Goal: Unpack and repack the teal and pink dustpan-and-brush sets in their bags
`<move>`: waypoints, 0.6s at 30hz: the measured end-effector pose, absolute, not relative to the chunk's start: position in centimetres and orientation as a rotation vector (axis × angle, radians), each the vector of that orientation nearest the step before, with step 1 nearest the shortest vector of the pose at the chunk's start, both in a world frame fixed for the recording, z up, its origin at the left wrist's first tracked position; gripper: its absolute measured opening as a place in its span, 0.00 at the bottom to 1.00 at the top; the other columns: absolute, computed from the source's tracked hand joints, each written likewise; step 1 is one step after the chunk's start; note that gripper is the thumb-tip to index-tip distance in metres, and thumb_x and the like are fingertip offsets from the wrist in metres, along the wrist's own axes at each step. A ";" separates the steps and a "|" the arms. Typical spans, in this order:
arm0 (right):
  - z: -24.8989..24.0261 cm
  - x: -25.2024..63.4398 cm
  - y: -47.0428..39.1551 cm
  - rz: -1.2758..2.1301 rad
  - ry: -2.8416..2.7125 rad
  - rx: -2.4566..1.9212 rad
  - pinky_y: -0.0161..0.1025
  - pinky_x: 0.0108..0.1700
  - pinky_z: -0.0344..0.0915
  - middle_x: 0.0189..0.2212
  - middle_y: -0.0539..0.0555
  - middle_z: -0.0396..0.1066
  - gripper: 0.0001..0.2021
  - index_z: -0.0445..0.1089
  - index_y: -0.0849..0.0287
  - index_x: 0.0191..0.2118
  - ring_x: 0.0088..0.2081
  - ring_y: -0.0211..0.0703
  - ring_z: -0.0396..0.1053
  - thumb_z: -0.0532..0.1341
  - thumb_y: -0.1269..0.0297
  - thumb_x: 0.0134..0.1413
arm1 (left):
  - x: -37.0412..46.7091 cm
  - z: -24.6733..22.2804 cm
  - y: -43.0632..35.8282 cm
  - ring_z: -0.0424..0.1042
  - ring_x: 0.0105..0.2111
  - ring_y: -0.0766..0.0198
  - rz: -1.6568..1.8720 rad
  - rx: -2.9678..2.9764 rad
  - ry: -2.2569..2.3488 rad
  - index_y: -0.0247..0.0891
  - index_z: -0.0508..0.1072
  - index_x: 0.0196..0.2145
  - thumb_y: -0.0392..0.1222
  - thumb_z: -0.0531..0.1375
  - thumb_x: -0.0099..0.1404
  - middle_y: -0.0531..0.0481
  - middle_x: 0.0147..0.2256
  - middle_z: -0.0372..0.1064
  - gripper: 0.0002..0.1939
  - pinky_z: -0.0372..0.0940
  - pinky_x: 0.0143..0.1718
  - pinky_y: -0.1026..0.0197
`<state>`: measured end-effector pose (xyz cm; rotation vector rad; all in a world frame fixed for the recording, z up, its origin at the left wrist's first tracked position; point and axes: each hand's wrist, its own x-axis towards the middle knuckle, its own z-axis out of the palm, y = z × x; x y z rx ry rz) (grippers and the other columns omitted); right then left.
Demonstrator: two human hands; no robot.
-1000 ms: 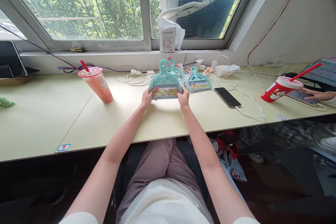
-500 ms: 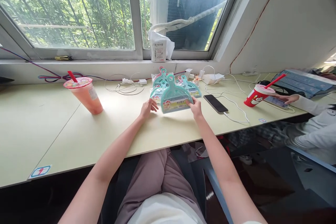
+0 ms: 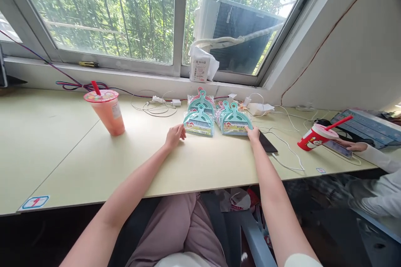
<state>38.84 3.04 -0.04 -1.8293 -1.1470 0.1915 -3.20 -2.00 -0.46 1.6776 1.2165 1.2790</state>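
Has swung the right dustpan set (image 3: pixel 235 126) rightward from the middle since the earlier frame, to just in front of the rear right sets (image 3: pixel 224 110). Across the bottom of the window (image 3: pixel 115 16), runs along with a pale sill (image 3: pixel 150 76). Spreads below as a long yellow-green table (image 3: pixel 175 167). Beyond the right pane, sits as a grey outdoor unit (image 3: pixel 241 29), with wrapped piping across it.

With the right hand (image 3: pixel 253 133), grips the right dustpan set narrowly at its lower right edge, fingers closed on it. With the left hand (image 3: pixel 175 137), holds nothing visible: fingers loosely curled, just beside the lower left edge of the left dustpan set (image 3: pixel 199 124); cannot tell whether touching. Behind that, leans near the sill as pink and teal rear left sets (image 3: pixel 201 102) in clear wrap.

To the left, stands as a tall pink drink (image 3: pixel 109 112) with a red straw; well to the right, as a red cup (image 3: pixel 315 138), tilted in view. Beside that cup, rests as another person's hand (image 3: pixel 354 146) on a lit phone (image 3: pixel 338 149). Partly under the right forearm, lies as a black phone (image 3: pixel 268 143). At the near left edge, reads 9 on a small label (image 3: pixel 36 202).
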 end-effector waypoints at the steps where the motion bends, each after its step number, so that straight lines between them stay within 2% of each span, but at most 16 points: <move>1: -0.2 38.4 3.7 0.198 -1.130 -1.847 0.53 0.52 0.65 0.39 0.66 0.76 0.17 0.74 0.62 0.43 0.45 0.59 0.71 0.62 0.59 0.48 | -3.2 -0.4 -2.1 0.72 0.20 0.65 1.269 1.690 1.222 0.39 0.68 0.26 0.63 0.45 0.69 0.50 0.21 0.71 0.28 0.64 0.25 0.64; 6: -1.3 35.6 5.0 -0.011 -1.141 -1.914 0.63 0.60 0.54 0.55 0.76 0.66 0.23 0.68 0.69 0.54 0.60 0.66 0.59 0.57 0.67 0.52 | -3.2 -0.2 -2.3 0.72 0.20 0.64 1.223 1.721 1.248 0.40 0.67 0.25 0.58 0.47 0.69 0.51 0.20 0.70 0.24 0.64 0.27 0.63; 10: -1.5 34.4 4.1 -0.304 -1.177 -1.919 0.66 0.59 0.51 0.63 0.73 0.54 0.24 0.62 0.63 0.59 0.64 0.65 0.50 0.57 0.66 0.56 | -3.2 -0.2 -2.3 0.72 0.21 0.64 1.210 1.738 1.237 0.40 0.68 0.24 0.57 0.48 0.69 0.51 0.21 0.71 0.24 0.66 0.27 0.63; 13: -0.7 33.7 3.1 -0.367 -1.213 -1.880 0.66 0.58 0.52 0.65 0.71 0.50 0.26 0.56 0.59 0.62 0.65 0.64 0.49 0.57 0.63 0.58 | -3.1 -0.2 -2.3 0.72 0.20 0.65 1.207 1.763 1.239 0.40 0.68 0.24 0.57 0.48 0.69 0.51 0.21 0.71 0.23 0.66 0.27 0.63; 18: 2.7 30.0 -1.3 -0.338 -1.316 -1.614 0.65 0.60 0.53 0.64 0.68 0.53 0.24 0.57 0.58 0.62 0.65 0.63 0.51 0.53 0.59 0.61 | -3.2 -0.2 -2.4 0.72 0.21 0.65 1.206 1.799 1.244 0.39 0.69 0.25 0.56 0.48 0.69 0.51 0.21 0.71 0.23 0.66 0.28 0.63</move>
